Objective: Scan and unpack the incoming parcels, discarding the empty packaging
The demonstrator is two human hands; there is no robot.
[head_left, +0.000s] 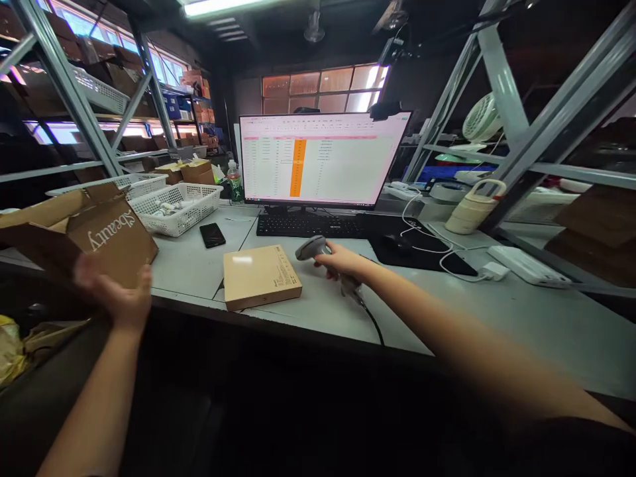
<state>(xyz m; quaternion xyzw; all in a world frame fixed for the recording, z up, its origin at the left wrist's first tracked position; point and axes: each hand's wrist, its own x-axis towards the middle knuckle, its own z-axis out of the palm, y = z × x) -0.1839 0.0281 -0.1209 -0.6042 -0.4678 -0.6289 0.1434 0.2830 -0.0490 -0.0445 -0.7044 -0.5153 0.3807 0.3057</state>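
Note:
My right hand (342, 260) is wrapped round a grey barcode scanner (312, 248), whose black cable runs toward the table's front edge. Just left of the scanner, a flat tan box (261, 275) lies on the table with small print along its right side. At the left, my left hand (119, 295) is slightly blurred, fingers spread, in front of a brown cardboard box (112, 235) marked "beauty". That box has its flaps up and leans at the table's edge. Whether the left palm touches the cardboard, I cannot tell.
A monitor (322, 159) showing a spreadsheet stands behind a black keyboard (311, 225). A phone (212, 235) and a white basket (179, 211) sit to the left. Rightward are a mouse (397, 244), a cream cup (474, 211) and a white power strip (529, 265) with cables.

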